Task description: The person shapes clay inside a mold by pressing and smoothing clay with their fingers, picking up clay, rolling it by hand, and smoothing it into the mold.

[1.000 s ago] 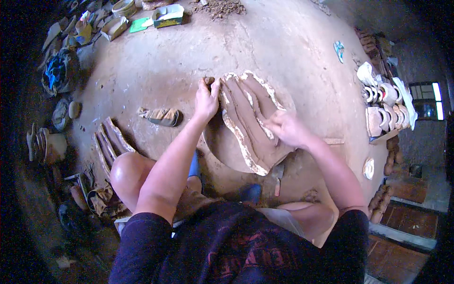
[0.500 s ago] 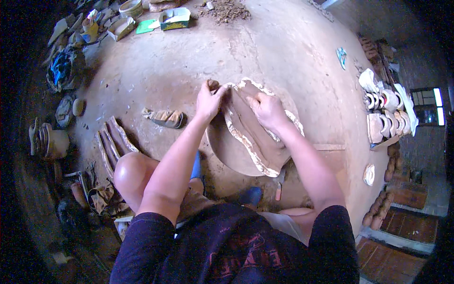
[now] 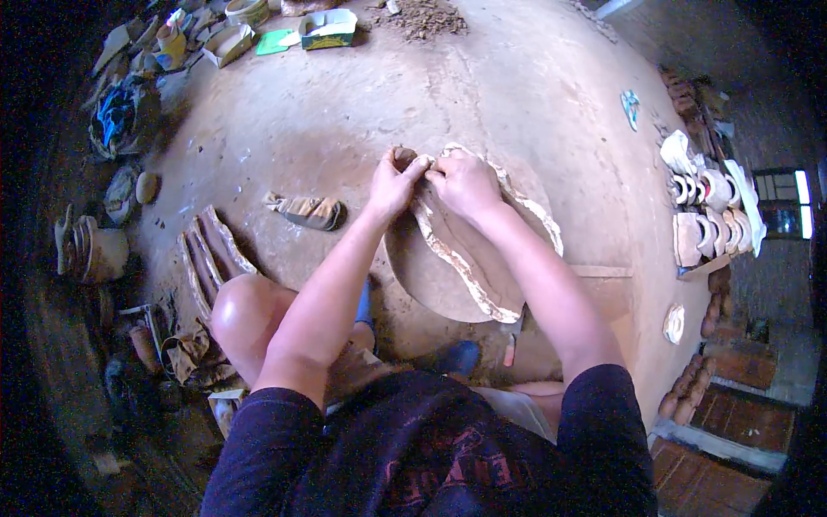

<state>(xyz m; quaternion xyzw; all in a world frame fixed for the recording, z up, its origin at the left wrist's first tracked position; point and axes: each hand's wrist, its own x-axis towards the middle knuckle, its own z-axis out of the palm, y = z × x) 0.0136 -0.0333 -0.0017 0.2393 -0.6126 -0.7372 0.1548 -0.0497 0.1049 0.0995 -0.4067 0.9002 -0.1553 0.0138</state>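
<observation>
A long, trough-like brown piece with crusty white edges [image 3: 457,263] lies on a round, flat brown board [image 3: 422,293] in front of me. At its far end my two hands almost meet. My left hand [image 3: 396,185] is closed around a brown lump that looks like clay [image 3: 402,157], its thumb at the white edge. The bent fingers of my right hand [image 3: 468,185] pinch together beside the left thumb; what they hold, if anything, is hidden. Close to the board's near side lies a flat-bladed tool with an orange handle [image 3: 510,350].
Left of the board lies a tan, cloth-like bundle [image 3: 305,212]; a ridged brown piece with pale edges [image 3: 211,254] is by my knee. Boxes [image 3: 327,30] and a rubble heap [image 3: 422,19] stand far off. Curved pieces [image 3: 711,233] are stacked at the right.
My right hand has moved left and away from me, from the trough's right side to its far end beside my left hand. The left hand keeps the brown lump.
</observation>
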